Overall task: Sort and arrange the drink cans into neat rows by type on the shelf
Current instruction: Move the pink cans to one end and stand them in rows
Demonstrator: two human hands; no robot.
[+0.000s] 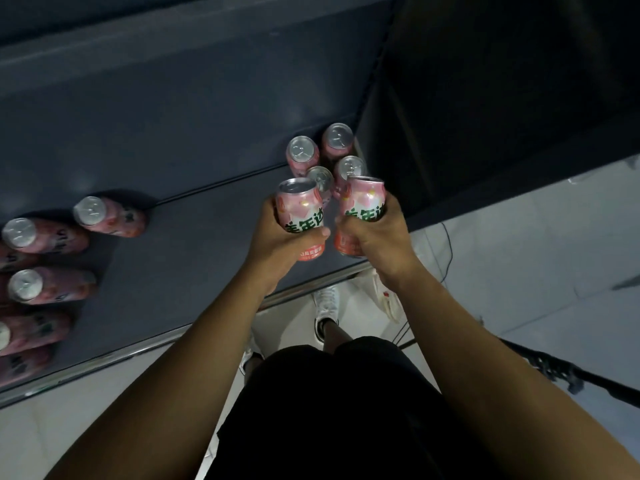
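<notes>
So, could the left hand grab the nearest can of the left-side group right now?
Probably not yet: the left hand grips a pink can, so it is occupied. The shelf stretch toward that nearest can looks bare, so the path seems free.

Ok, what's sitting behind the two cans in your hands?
Four upright pink cans cluster two by two on the shelf, beside its right wall. The left hand grips the left can, the right hand the right can; these hide most of the nearer pair's bodies.
</notes>
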